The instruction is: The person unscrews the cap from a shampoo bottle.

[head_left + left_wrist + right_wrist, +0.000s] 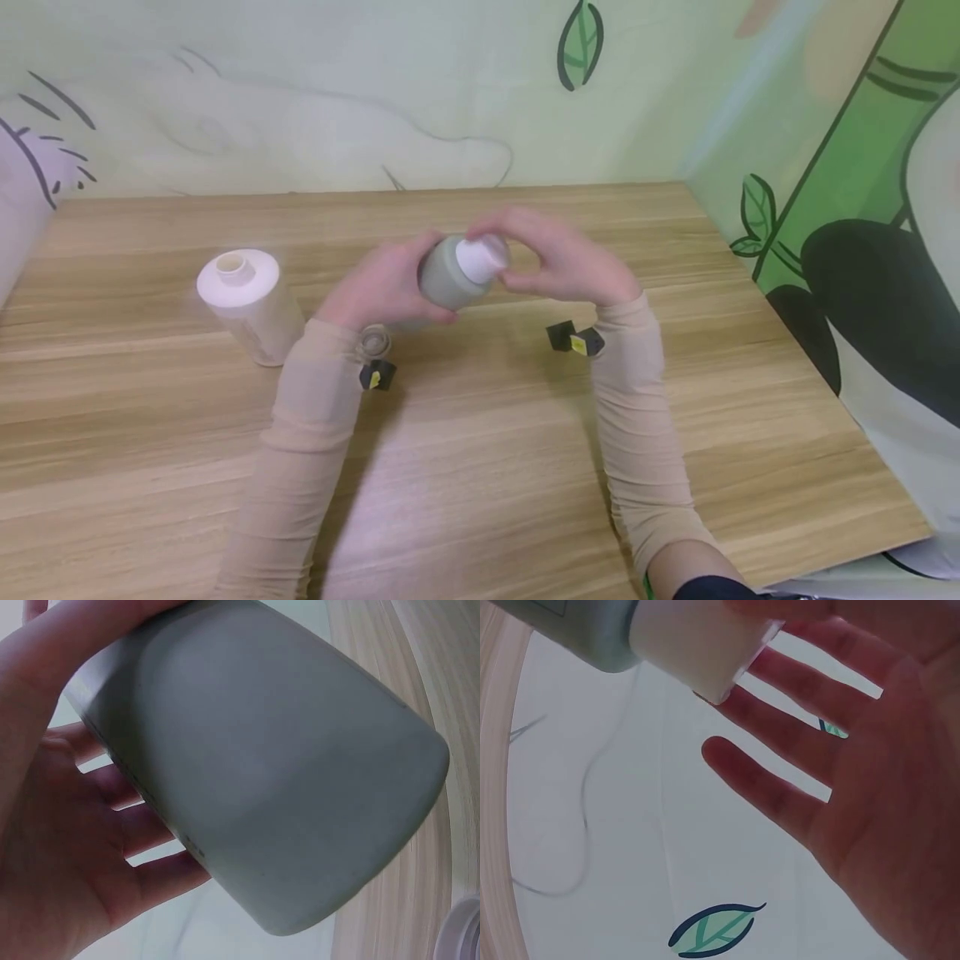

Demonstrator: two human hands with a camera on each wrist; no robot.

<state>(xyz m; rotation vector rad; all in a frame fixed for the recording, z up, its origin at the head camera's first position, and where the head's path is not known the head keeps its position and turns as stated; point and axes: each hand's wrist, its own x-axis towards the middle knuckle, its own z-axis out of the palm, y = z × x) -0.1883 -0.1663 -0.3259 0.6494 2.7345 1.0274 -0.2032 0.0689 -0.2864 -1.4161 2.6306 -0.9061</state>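
Note:
My left hand [382, 283] grips a grey-green bottle [446, 279] round its body, and the bottle is held tilted over the table with its top toward the right. In the left wrist view the bottle's smooth side [285, 765] fills the middle, with thumb and fingers wrapped about it. My right hand [566, 258] pinches the white cap [482, 258] at the bottle's top between thumb and fingers. Seen from the right wrist, the cap [690, 649] sits against the bottle's shoulder, and the little finger stands off it.
A white bottle [251, 308] with an uncapped neck stands on the wooden table [465, 467] to the left. Near my left wrist lies a small round pale piece [374, 342]. Behind the table rises a painted wall [315, 100], with another along the right edge.

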